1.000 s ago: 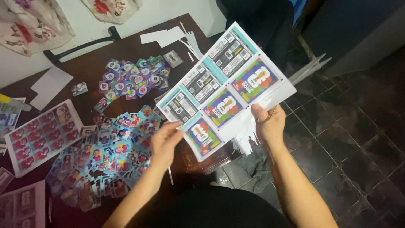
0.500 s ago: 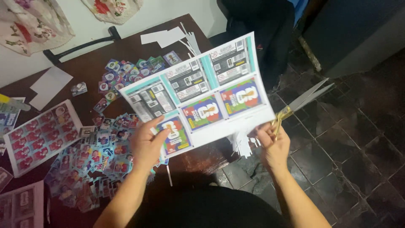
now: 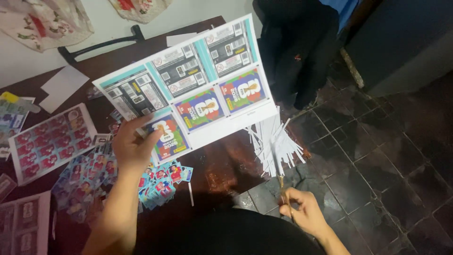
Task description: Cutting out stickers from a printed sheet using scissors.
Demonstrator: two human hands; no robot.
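A large white printed sheet of colourful rectangular sticker-pack panels [image 3: 198, 89] is held up above the dark brown wooden table [image 3: 212, 165], tilted so its printed face looks at the camera. The left hand [image 3: 132, 146] grips the sheet at its lower left corner, the thumb pressed on the front panel and the other fingers curled behind the paper, pinching it. Below the sheet's lower right corner, the right hand [image 3: 304, 212] is closed around a pair of scissors with yellowish handles [image 3: 284, 193], the fingers bent through and about the handles; the blades point up toward the sheet, though whether they touch it cannot be told. Just beyond the scissor tips, under the sheet's right edge, hangs a bundle of thin white paper strips [image 3: 276, 144] over the dark tiled floor [image 3: 377, 156]. Beneath the sheet's left part, a heap of small cut colourful stickers [image 3: 160, 182] lies on the table. Further left of the sheet lies an uncut white page of red portrait stickers [image 3: 49, 141].
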